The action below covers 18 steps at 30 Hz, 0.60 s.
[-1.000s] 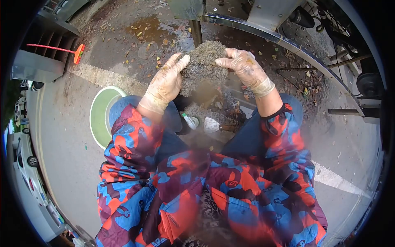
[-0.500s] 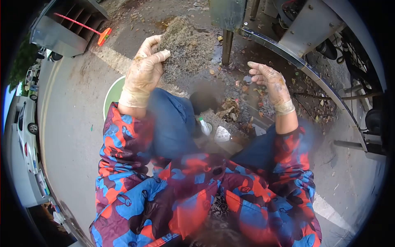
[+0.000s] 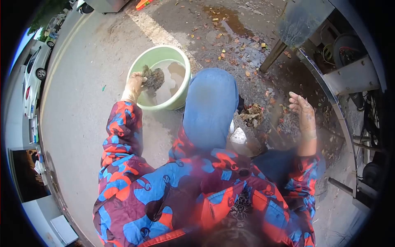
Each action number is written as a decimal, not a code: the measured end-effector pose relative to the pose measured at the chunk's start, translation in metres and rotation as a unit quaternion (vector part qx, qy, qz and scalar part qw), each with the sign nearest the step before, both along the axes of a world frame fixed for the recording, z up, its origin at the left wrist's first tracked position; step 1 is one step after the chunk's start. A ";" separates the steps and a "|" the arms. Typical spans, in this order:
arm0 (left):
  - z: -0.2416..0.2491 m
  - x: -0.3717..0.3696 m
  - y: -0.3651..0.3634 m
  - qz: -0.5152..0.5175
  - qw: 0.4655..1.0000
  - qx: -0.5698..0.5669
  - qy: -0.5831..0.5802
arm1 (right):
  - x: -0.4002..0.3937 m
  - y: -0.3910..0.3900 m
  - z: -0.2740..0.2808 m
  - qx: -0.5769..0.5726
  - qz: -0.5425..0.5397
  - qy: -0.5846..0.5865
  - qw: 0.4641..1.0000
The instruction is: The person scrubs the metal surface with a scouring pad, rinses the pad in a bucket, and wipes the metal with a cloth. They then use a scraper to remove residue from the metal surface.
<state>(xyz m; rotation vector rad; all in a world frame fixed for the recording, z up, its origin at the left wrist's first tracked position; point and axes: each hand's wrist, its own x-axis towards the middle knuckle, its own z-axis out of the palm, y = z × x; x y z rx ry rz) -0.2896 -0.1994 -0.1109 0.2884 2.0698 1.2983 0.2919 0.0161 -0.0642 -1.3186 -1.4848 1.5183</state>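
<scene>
My gloved left hand (image 3: pixel 135 84) is closed on one edge of a shaggy grey-brown rag (image 3: pixel 154 78). The rag hangs bunched inside the rim of a pale green basin (image 3: pixel 186 61), over murky water (image 3: pixel 168 87) with brown patches on it. Out to the right, my gloved right hand (image 3: pixel 302 108) is raised over the wet ground, fingers loosely bent and nothing in them. Between my knees are a white object (image 3: pixel 238 136) and a crumpled brown clump (image 3: pixel 252 115), both partly hidden by my leg.
A metal frame with a curved rail (image 3: pixel 329 91) stands along the right side, one leg (image 3: pixel 272 56) on the ground. Fallen leaves and a brown puddle (image 3: pixel 230 20) lie ahead. Parked cars (image 3: pixel 36 76) line the far left. My raised knee (image 3: pixel 210 103) is beside the basin.
My left hand has carried the rag from in front of me leftward to the basin. The view has turned, bringing the whole basin into sight. My right hand stays raised, holding nothing.
</scene>
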 end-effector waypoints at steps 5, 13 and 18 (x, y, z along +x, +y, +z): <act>-0.095 -0.032 0.007 -0.079 0.982 -0.163 0.044 | 0.003 -0.005 -0.011 -0.014 -0.003 -0.068 0.998; -0.181 -0.048 0.018 -0.254 0.935 -0.248 0.022 | 0.003 -0.003 -0.030 -0.020 -0.006 -0.118 0.993; -0.178 -0.042 0.006 -0.313 0.850 -0.289 0.311 | -0.001 -0.001 -0.036 -0.049 -0.003 -0.106 0.993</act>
